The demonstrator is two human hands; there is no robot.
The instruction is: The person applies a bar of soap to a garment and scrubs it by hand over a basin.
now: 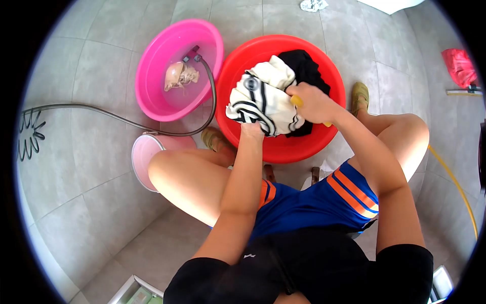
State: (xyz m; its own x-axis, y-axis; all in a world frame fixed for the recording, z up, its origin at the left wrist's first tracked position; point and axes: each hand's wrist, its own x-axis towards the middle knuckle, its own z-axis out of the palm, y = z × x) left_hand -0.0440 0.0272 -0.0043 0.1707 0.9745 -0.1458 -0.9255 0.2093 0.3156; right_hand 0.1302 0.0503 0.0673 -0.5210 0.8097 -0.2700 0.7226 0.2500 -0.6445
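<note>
One grey hose (101, 107) runs past one pink bucket (174, 142) into one pink basin (152, 99), where beige cloth (177, 76) lies. One red basin (226, 71) holds one white striped garment (277, 101) and a black cloth (302, 63). The left hand (252, 128) is buried in the white garment's near edge, its finger spread impossible to tell. The right hand's (318, 104) fingers curl around one yellow tool (296, 101) over the garment.

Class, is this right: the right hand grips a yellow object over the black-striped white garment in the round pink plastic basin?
The colour is wrong: the head view shows the black-striped white garment in the round red plastic basin. The right hand does grip a yellow object over it.
</note>
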